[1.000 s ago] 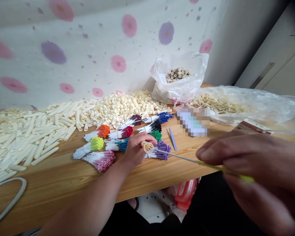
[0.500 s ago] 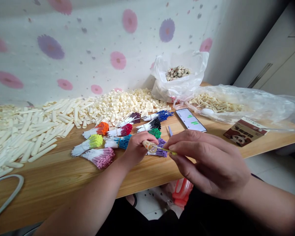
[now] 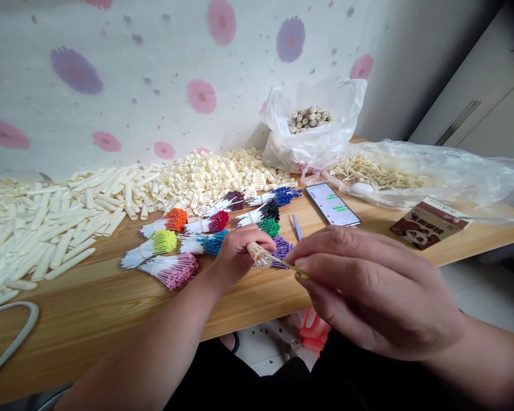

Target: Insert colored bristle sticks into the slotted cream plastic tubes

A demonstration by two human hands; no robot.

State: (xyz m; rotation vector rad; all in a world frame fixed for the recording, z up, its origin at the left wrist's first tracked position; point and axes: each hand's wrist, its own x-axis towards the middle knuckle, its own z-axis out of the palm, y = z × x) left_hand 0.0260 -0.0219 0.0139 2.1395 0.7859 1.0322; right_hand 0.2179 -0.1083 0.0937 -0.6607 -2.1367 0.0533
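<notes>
My left hand (image 3: pixel 239 246) is closed around a cream slotted plastic pen part (image 3: pixel 260 257), its open end facing right. Between the thumb and fingers of my right hand (image 3: pixel 368 285) is a thin pen refill with a yellow end (image 3: pixel 302 274). The refill's pale tip points left at the slotted part's open end; whether it is inside, I cannot tell. Around my left hand lie tied bundles of white refills with coloured ends: purple (image 3: pixel 282 250), green (image 3: pixel 269 226), blue (image 3: pixel 214 242), yellow (image 3: pixel 165 242) and pink (image 3: pixel 175 272), among several others.
Cream pen barrels (image 3: pixel 68 228) and slotted parts (image 3: pixel 223 174) are heaped along the wall. Rightward are tweezers (image 3: pixel 297 226), a phone (image 3: pixel 332 204), a plastic bag of pen parts (image 3: pixel 312 148), a bag of small cream pieces (image 3: pixel 381 171) and a box (image 3: pixel 426 224). A white cable (image 3: pixel 32 319) curves at left.
My right hand has come slightly lower and nearer the camera, tilting the refill a little. My left hand keeps hold of the slotted part. The whole view has shifted slightly.
</notes>
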